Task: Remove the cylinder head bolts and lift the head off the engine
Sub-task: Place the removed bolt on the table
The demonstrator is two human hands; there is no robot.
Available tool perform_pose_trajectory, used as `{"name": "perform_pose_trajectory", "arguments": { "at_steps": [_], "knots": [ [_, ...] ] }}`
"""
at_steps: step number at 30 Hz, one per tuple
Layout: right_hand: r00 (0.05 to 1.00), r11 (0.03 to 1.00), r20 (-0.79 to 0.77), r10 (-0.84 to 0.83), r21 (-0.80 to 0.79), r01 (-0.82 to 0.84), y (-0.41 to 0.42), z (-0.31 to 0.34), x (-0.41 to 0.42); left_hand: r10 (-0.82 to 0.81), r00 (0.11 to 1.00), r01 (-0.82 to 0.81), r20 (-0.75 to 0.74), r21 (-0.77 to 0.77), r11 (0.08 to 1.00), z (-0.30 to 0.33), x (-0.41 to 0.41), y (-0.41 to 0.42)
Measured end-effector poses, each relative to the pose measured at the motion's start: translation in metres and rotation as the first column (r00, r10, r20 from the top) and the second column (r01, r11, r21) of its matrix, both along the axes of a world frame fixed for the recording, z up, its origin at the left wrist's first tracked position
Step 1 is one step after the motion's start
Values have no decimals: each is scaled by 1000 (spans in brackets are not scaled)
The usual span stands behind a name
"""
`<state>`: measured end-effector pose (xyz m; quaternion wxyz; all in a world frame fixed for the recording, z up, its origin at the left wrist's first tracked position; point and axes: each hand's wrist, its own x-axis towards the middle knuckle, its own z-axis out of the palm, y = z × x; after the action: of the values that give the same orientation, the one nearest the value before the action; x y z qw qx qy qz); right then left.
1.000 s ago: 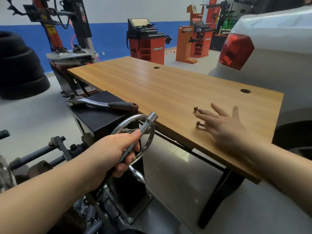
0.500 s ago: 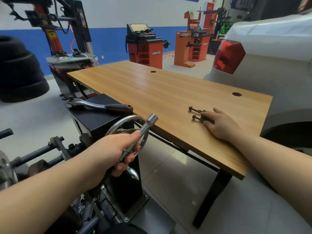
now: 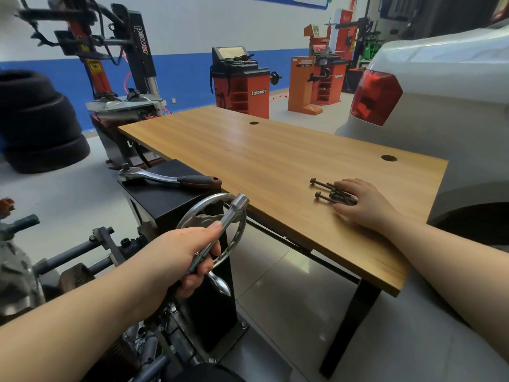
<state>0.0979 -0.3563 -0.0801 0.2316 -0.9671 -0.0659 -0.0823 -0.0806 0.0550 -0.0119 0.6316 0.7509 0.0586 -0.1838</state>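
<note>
Wooden table (image 3: 248,155) carries small cluster of dark bolts (image 3: 327,193) near its right end, heads pointing left. Bolts long, thin, with round flanged heads; exact count unclear, far ends hidden under fingers. Right hand (image 3: 363,202) lies over bolts, fingers curled onto them. Left hand (image 3: 181,257) grips long socket extension (image 3: 220,230), socket end up, in front of chrome handwheel (image 3: 214,232). Ratchet (image 3: 165,177) rests on black stand (image 3: 176,199) beside table. Engine (image 3: 16,271) cut off at lower left, blurred; cylinder head not made out.
</note>
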Motion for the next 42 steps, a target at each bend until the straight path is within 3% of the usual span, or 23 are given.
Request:
{"name": "perform_pose_trajectory", "arguments": {
  "at_steps": [20, 30, 35, 42],
  "knots": [
    [996, 997, 91, -16, -78, 23, -1, -13, -8, -16, 999, 16, -47, 6, 1000, -4, -3, 2],
    [989, 997, 127, -80, 3, 80, -9, -12, -12, -5, 999, 6, -41, 20, 1000, -1, -7, 2],
    [997, 959, 22, 77, -273, -68, -7, -13, -19, -8, 999, 10, -43, 42, 999, -3, -9, 1],
    [998, 978, 15, -53, -202, 55, 5, -10, -12, -4, 999, 5, -52, 21, 1000, -11, -7, 7]
  ]
}}
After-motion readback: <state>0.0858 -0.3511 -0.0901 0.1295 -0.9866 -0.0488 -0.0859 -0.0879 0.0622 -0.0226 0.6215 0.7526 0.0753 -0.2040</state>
